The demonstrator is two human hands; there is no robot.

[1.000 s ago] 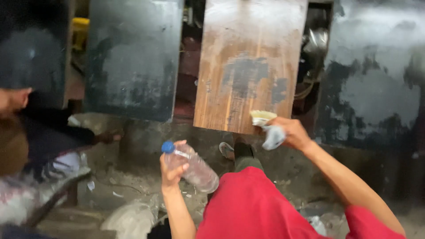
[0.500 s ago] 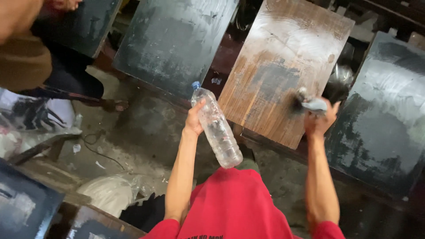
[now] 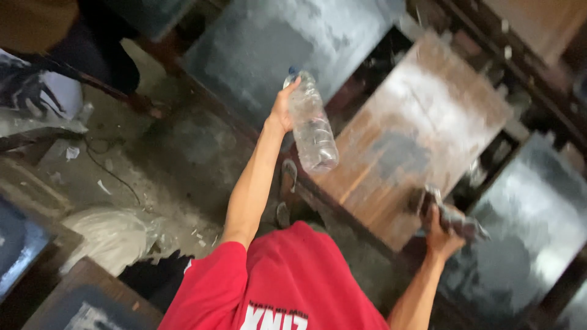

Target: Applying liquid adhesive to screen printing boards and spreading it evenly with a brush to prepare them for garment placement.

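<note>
Clear plastic bottle (image 3: 312, 125), blue cap up, tilted; grey rag (image 3: 455, 220) against brown wooden board (image 3: 422, 122).

There is 1 clear plastic bottle (image 3: 312, 125) with a blue cap, 1 grey rag (image 3: 455, 220), and 1 bare wooden board (image 3: 422, 131). 2 dark painted boards show fully, 1 (image 3: 293, 46) behind the bottle and 1 (image 3: 526, 232) at right. 1 white sack (image 3: 113, 235) lies on the floor.
</note>
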